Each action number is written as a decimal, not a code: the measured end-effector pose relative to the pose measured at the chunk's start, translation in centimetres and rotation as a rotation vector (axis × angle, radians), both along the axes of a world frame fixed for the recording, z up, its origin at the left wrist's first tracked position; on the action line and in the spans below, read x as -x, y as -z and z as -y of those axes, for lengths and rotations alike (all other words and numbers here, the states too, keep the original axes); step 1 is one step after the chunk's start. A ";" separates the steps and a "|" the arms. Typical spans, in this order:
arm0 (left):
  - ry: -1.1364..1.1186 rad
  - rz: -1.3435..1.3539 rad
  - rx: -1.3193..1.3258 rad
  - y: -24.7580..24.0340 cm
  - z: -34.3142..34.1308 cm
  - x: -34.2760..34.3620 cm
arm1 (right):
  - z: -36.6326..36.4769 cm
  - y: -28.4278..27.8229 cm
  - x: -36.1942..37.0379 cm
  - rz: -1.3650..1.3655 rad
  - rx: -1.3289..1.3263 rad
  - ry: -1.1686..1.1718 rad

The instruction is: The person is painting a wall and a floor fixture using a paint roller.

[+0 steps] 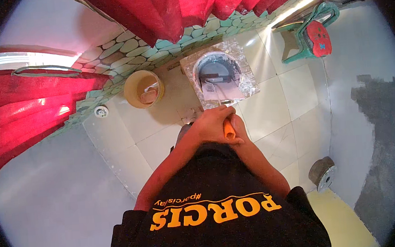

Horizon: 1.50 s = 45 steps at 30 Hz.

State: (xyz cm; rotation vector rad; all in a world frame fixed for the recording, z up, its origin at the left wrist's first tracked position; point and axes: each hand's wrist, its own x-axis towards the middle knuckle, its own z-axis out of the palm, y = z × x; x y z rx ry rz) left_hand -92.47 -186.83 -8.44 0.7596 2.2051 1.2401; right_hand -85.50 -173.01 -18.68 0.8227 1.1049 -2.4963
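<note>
Both of my hands meet in front of my body around an orange handle, which looks like that of a paint roller. My left hand is closed over it from the left, and my right hand wraps it from the right. A thin rod reaches from beyond my hands toward a paint-smeared bucket with grey liquid in it. Dark bar shapes lie inside the bucket; the roller head cannot be made out clearly. The bucket stands on a stained square board on the tiled floor.
A yellowish bucket with things inside stands left of the board. Red curtains hang ahead and at left. A green and red plastic chair is at far right. A grey cylindrical object lies by the right wall, which has dark grey patches.
</note>
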 end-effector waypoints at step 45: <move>0.140 -0.049 0.050 1.8 0.8 0.6 | 0.4 -1.3 -0.4 -1.157 -0.067 -0.213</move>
